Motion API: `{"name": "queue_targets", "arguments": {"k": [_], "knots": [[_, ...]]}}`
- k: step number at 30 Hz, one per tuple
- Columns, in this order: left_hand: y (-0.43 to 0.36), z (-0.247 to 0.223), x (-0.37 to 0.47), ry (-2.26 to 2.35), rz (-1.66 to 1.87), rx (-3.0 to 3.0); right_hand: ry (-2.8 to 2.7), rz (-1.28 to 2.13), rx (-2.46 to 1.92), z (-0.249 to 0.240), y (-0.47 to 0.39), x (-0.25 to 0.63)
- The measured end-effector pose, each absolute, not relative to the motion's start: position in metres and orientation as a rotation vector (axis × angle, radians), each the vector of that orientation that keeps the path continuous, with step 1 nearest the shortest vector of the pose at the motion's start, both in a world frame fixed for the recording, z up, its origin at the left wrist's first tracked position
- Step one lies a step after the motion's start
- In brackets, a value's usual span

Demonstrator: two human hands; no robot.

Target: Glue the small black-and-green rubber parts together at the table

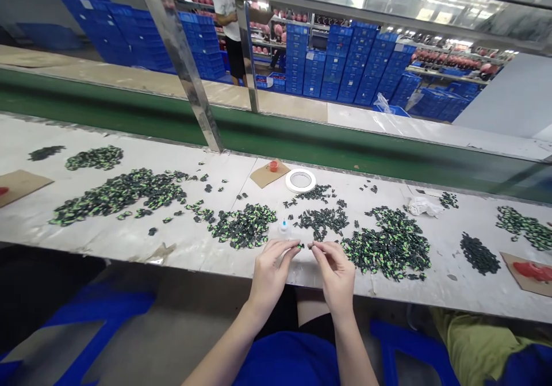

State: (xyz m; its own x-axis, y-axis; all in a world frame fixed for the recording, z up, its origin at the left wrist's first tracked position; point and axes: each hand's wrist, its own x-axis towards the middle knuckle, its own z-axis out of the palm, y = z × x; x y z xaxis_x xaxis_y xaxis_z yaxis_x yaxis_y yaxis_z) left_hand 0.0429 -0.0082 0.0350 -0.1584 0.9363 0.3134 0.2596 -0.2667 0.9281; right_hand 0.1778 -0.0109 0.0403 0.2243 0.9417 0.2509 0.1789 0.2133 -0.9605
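My left hand [272,265] pinches a small black-and-green part [301,246] between thumb and fingertips. Close by on its right, my right hand [335,266] is closed on a small dark piece [310,246]; its exact kind is too small to make out. A narrow gap separates the two parts. Just beyond my fingers stands a small white bottle with a blue tip [283,226]. Heaps of black-and-green parts lie on both sides, one left [244,226] and one right [388,245]. Small plain dark pieces [323,220] are spread behind my hands.
A roll of white tape [301,180] lies behind, beside a cardboard piece [261,176] bearing a red cap-like dish [273,166]. Crumpled white tissue [422,206] is at the right. A metal post [185,69] and a green conveyor belt [280,138] run beyond the table.
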Motion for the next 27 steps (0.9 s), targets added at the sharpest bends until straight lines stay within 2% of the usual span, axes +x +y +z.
{"name": "queue_targets", "arguments": {"k": [9,19,27], "knots": [[-0.012,0.037,0.049,1.27,1.414,1.529,-1.114,0.96,-1.217,0.036,-0.015,0.178],[-0.016,0.052,0.052,1.215,1.299,1.428,-1.328,0.715,-1.098,0.035,-0.021,0.185],[-0.011,0.068,0.041,1.018,1.177,1.651,-1.352,1.023,-1.059,0.048,-0.023,0.207]]}}
